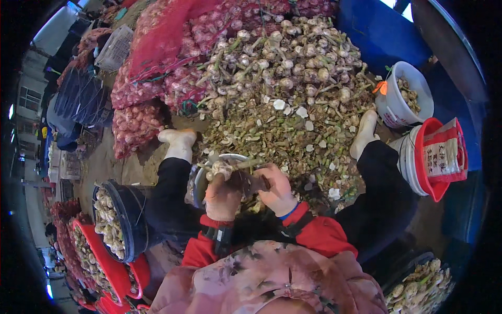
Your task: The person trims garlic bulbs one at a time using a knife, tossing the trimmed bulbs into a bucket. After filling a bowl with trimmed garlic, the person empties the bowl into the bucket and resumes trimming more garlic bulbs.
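Over a pale bucket, my left hand is closed on a garlic bulb whose stalk points right. Beside it, my right hand is closed around a small dark tool, perhaps a knife; its shape is mostly hidden by the fingers. Both hands nearly meet at the tool. Past them, trimmed stalks and peelings cover the floor, and a heap of untrimmed garlic rises behind.
Red net sacks of garlic are stacked at the far left. A black bucket of garlic stands by my left leg, with red tubs behind it. At the right are a white bucket and a red basin. My boots flank the peelings.
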The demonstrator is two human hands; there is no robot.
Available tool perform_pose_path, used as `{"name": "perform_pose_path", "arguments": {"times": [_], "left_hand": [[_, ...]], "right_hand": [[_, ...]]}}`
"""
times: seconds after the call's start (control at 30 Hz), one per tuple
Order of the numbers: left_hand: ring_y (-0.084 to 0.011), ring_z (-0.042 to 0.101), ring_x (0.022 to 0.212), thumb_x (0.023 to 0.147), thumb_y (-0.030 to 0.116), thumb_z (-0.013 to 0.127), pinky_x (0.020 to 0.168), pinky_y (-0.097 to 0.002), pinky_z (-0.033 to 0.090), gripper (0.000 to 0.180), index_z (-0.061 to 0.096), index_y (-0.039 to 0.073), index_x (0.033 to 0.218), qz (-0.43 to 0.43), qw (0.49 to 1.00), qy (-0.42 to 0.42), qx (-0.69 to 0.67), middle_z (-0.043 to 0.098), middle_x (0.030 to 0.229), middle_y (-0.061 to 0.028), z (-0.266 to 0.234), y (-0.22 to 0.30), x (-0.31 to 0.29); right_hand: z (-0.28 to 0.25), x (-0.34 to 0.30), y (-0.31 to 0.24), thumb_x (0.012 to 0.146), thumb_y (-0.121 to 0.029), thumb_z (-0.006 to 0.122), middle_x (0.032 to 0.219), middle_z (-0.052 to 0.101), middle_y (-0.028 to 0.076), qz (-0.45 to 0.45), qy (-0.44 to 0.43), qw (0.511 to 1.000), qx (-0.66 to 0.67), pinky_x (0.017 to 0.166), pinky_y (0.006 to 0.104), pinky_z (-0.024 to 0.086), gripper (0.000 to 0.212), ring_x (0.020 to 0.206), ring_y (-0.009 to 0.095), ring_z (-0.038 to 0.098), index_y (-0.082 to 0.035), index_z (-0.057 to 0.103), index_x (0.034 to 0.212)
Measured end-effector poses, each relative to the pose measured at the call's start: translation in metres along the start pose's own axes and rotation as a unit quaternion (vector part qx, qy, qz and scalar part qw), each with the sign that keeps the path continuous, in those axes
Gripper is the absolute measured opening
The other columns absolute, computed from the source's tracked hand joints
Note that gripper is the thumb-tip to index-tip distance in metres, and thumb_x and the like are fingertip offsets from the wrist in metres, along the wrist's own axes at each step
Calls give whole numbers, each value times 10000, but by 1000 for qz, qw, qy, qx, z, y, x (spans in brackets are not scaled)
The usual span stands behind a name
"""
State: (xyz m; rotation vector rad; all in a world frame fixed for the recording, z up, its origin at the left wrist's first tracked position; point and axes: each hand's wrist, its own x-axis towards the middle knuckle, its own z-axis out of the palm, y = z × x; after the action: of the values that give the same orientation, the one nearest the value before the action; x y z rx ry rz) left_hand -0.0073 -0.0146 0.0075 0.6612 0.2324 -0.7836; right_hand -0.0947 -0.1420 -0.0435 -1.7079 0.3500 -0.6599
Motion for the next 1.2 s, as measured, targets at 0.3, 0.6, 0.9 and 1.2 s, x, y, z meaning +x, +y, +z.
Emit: {"name": "perform_pose_path", "arguments": {"times": [0.3, 0.6, 0.9, 1.2], "left_hand": [[-277, 553, 1116, 797, 154, 641, 970, -431, 420, 508, 488, 107, 1279, 0, 991, 8, 136, 562, 1214, -105, 5, 22, -5], [-256, 515, 1218, 778, 245, 740, 1014, -328, 398, 764, 364, -8, 1394, 141, 622, -23, 769, 525, 1317, -187, 21, 40, 127], [-402, 601, 1049, 823, 414, 641, 877, -429, 474, 708, 390, -17, 1326, 137, 530, 92, 832, 611, 1133, -279, 132, -31, 373], [-372, 635, 952, 870, 340, 600, 835, -430, 479, 512, 492, 43, 1272, 26, 646, 6, 763, 645, 1040, -244, 62, -53, 266]], "right_hand": [[-10, -19, 106, 755, -92, 690, 963, 685, 113, 398, -19, 914, 76, 798, 355, 493, 293, 901, 255, 646, -20, 643, 1035], [-23, -1, 112, 708, -73, 714, 846, 690, 54, 350, 119, 925, 91, 725, 317, 494, 187, 788, 160, 631, -56, 675, 890], [-29, 8, 138, 835, -103, 633, 890, 662, 65, 367, 167, 873, 275, 766, 322, 479, 173, 808, 182, 607, 0, 634, 974], [-38, 19, 105, 798, -86, 712, 925, 679, 35, 397, 127, 902, 111, 742, 297, 493, 261, 816, 141, 616, -29, 651, 1046]]}}
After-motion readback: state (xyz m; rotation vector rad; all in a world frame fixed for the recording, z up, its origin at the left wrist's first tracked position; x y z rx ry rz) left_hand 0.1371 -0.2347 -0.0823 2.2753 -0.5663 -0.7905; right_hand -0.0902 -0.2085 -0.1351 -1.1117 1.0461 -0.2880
